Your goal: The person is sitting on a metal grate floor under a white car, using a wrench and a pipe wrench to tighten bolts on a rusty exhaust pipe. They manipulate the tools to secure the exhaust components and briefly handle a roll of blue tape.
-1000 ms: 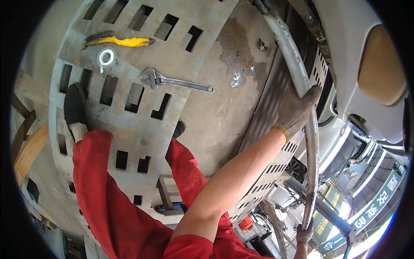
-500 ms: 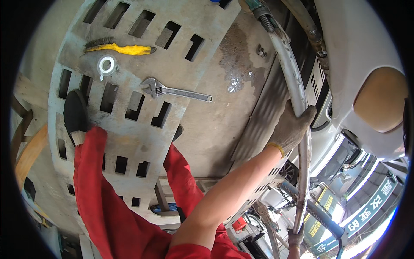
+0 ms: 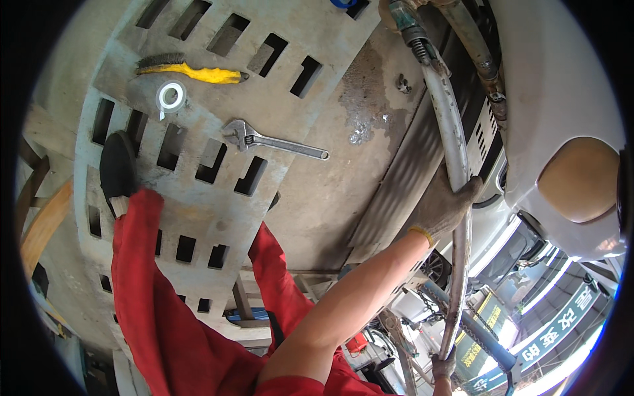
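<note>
A long, worn metal pipe runs down the right side, its top end meeting a greenish ratchet-like fitting. My left hand, in a grey-brown work glove with a yellow cuff, is wrapped around the pipe's middle, thumb toward the right. At the pipe's lower end, my right hand, also gloved, closes round it; its fingers show only small. An adjustable wrench lies on the slotted metal platform. Farther left are a yellow-handled wire brush and a roll of white tape.
A pale vehicle body panel with a tan round patch fills the right. Beside the pipe are a rusty tube and a blue bar with a chain. My shoe rests on the platform. A wet stain marks the floor.
The pipe's lower end and both hands have shifted slightly left and down, still gripping it. The whole view has tilted a little; the tools on the platform stay put.
</note>
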{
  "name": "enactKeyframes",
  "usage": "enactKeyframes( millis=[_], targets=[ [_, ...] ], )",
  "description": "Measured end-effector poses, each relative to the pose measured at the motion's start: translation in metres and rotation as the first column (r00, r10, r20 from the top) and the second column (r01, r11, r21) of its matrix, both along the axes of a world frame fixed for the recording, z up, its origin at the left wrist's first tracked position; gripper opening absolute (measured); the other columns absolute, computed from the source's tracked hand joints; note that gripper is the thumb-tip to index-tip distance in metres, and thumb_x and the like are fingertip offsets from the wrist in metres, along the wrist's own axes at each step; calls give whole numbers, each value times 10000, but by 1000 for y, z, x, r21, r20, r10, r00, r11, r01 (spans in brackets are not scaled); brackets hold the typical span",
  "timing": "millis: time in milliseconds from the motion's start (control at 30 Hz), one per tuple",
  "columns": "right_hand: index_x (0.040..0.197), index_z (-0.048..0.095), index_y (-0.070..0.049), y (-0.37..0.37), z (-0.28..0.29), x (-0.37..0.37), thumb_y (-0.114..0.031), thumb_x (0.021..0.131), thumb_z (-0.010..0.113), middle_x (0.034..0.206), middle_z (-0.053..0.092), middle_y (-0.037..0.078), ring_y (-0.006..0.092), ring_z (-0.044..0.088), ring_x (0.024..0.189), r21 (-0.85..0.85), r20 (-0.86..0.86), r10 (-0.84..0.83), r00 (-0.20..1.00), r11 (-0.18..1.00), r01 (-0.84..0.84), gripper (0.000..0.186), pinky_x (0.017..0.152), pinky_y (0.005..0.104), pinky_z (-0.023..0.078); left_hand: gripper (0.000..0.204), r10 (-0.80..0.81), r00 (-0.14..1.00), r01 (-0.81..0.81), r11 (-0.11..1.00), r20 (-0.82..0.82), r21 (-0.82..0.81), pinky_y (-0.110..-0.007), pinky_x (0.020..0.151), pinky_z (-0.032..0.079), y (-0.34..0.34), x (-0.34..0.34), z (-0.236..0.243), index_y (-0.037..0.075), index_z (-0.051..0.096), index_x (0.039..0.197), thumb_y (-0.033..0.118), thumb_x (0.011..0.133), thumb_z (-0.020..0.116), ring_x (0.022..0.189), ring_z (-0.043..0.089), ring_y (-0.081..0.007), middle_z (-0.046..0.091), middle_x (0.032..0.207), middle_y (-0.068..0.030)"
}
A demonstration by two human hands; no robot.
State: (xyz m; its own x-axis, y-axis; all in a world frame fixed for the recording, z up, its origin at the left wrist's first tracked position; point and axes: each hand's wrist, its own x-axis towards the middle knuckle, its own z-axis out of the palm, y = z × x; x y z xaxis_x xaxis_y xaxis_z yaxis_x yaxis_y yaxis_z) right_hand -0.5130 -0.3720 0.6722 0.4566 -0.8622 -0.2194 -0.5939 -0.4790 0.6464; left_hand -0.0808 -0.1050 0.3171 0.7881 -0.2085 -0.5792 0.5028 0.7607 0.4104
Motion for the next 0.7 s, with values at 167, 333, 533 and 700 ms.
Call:
enactKeyframes(
  millis=[167,333,533,700],
  targets=[
    [1402,587,-65,16,2,6,-114,705,826,1113,752,218,396,736,1018,3,81,60,995,998,-60,738,906,466,566,902,11,999,-5,988,38,-157,-396,1086,502,13,11,-13,-69,388,1528,474,940,803,1259,604,-305,580,1398,-237],
    [1389,604,-41,22,17,-7,-128,713,803,1118,747,234,399,737,1018,-6,48,86,995,996,-86,709,902,462,572,1029,246,966,-246,969,-81,1,-447,1171,443,83,97,-37,-57,198,1626,527,970,734,1372,534,-361,529,1476,-272],
    [1421,570,15,80,32,-15,-132,702,811,1185,722,248,378,713,1093,7,101,66,993,998,-67,773,961,442,552,685,449,885,-461,882,-125,-97,-380,860,553,132,184,-64,21,524,1463,409,942,740,1019,657,-253,670,1223,-111],
    [1168,614,-17,124,20,-6,-89,689,777,1035,718,232,383,720,978,27,153,141,978,989,-147,511,855,480,560,493,385,916,-347,902,-113,256,-383,820,546,134,218,-99,-45,682,1216,360,936,721,895,685,-242,736,1048,-135]
  ],
)
